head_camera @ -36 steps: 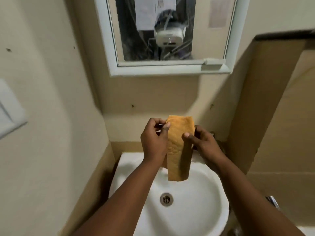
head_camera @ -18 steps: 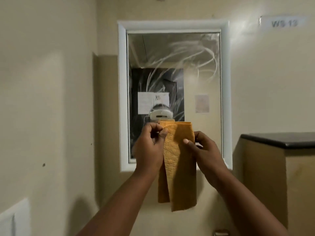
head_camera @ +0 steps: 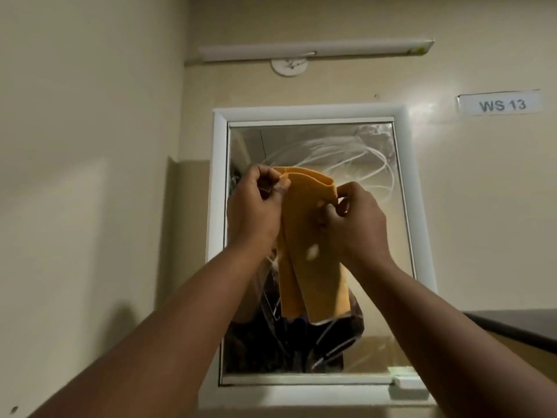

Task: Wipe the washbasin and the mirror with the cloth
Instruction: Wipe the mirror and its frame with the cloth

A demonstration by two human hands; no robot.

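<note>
A: Head view: where's the cloth?
B: Folded orange fabric cloth at centre, before the white-framed wall mirror; left hand at 9 o'clock and right hand at 3 pinch its top edge.
A: Handling?
B: Looks light and limp; best held bunched at the fold.

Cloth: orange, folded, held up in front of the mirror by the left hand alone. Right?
Not quite. The head view shows both hands gripping the cloth: left hand and right hand pinch its top edge, before the mirror.
</note>
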